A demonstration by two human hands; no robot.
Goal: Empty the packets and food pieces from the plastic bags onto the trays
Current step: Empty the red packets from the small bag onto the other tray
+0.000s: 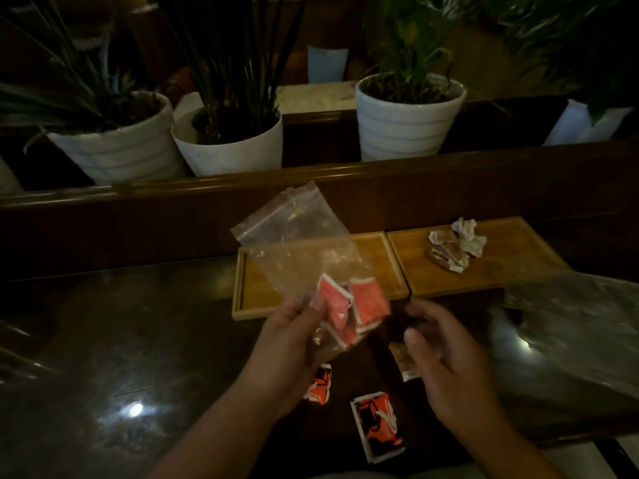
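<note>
A dark glossy tabletop (103, 340) stretches before me in a dim room, white plant pots (114, 146) lined up behind it. My left hand (294, 344) pinches a clear zip bag (294, 243) holding red packets (366, 302), above the left wooden tray (245, 292). More packets (377, 423) lie below. My right hand (446, 368) hovers loosely curled, holding nothing; crumpled wrappers (456, 243) sit on the right tray (511, 250).

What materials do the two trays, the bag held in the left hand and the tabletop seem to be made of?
Left tray and right tray: probably bamboo or light wood, matt, with a warm yellow tone and raised rims.
Zip bag: thin clear plastic; it is see-through and creased.
Tabletop: dark and glossy, perhaps polished stone or lacquered wood; it mirrors a lamp.
</note>
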